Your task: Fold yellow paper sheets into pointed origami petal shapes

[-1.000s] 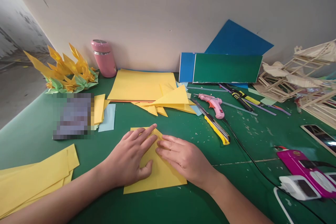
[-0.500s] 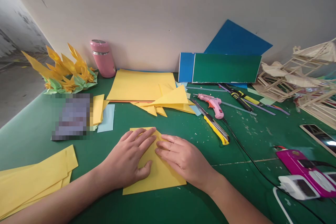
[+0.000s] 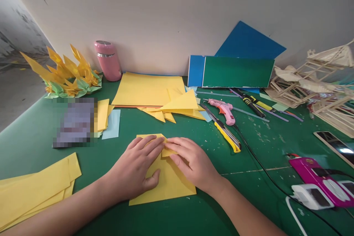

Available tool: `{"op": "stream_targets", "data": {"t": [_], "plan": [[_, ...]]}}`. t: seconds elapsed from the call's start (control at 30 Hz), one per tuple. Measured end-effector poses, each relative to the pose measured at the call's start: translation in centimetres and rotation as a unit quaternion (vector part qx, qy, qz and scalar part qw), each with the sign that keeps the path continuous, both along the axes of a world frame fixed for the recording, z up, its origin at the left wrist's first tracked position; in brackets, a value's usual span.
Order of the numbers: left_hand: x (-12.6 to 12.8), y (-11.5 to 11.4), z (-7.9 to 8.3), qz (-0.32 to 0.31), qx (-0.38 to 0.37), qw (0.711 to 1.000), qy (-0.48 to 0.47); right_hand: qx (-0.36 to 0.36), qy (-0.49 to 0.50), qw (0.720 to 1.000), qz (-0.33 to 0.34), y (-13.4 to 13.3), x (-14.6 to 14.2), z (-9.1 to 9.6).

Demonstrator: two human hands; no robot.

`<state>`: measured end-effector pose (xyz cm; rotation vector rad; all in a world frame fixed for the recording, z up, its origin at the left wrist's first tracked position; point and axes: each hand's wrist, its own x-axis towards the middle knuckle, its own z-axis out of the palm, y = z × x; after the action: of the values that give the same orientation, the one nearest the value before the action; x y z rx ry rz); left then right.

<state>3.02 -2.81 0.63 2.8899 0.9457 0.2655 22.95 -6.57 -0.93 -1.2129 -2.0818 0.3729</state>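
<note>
A sheet of yellow paper (image 3: 166, 184) lies on the green table in front of me, with a small flap (image 3: 169, 152) turned over near its top right corner. My left hand (image 3: 141, 166) rests flat on the paper's left part, fingers stretched out and thumb apart. At the flap, my right hand (image 3: 190, 160) has its fingers bent over the paper's upper right edge, with the thumb close below them. The fingertips of both hands nearly meet at the top. Part of the fold is hidden under the fingers.
Yellow paper strips (image 3: 35, 195) lie at the left. Behind are a yellow paper stack (image 3: 146, 88), folded pieces (image 3: 179, 105), a pink flask (image 3: 108, 62) and a paper flower (image 3: 72, 73). To the right lie a utility knife (image 3: 228, 136), glue gun (image 3: 224, 108) and power strip (image 3: 318, 177).
My right hand has shifted slightly up and drawn its fingers in, with the thumb now showing. A small folded flap has come into view by its fingers. The left hand stays put.
</note>
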Motion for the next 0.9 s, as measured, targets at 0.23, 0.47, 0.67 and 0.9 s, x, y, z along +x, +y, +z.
{"op": "stream_targets", "data": {"t": [0.23, 0.47, 0.67, 0.9], "plan": [[0.0, -0.1, 0.2, -0.021, 0.003, 1.000, -0.002, -0.049, -0.117, 0.992, -0.024, -0.1, -0.5, 0.5], [-0.2, -0.1, 0.4, -0.023, -0.002, 1.000, 0.007, -0.025, -0.159, 0.987, -0.018, -0.2, -0.1, 0.8], [-0.3, -0.1, 0.1, -0.019, -0.002, 1.000, 0.006, 0.050, -0.126, 0.991, -0.011, -1.0, 1.5, 0.9], [-0.3, 0.0, 0.0, -0.023, -0.001, 1.000, 0.011, 0.115, -0.078, 0.989, -0.043, -1.2, 2.2, 0.2]]}}
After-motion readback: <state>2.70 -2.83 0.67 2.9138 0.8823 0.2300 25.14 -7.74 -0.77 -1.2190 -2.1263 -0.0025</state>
